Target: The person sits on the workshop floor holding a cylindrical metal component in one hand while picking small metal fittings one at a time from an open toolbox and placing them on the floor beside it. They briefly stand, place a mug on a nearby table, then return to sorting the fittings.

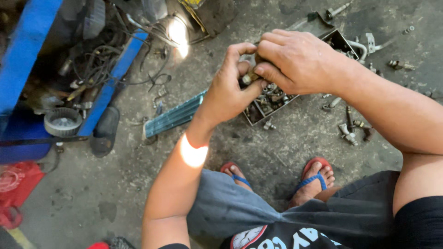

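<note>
Above the grey concrete floor (115,198), both hands meet over a shallow metal tray (339,39) filled with small fittings. A small brass-coloured fitting (249,78) sits between them: the left hand (228,90) pinches it with the thumb and bent fingers, and the right hand (295,60) closes over its upper end, with the fingertips pressed on it (most of the part is hidden by the fingers, so its full shape cannot be told). The fitting is held in the air, just over the near corner of the tray. Right of the tray, loose metal connectors (353,129) lie scattered on the floor. Left of the tray lies a flat ribbed strip of teal colour (173,117), near the left wrist. Farther left stands a blue metal frame (27,55) with dark cables (99,64) and a round grey toothed wheel (63,121). Below the hands, two feet in red sandals with blue straps (316,177) rest on the floor.
</note>
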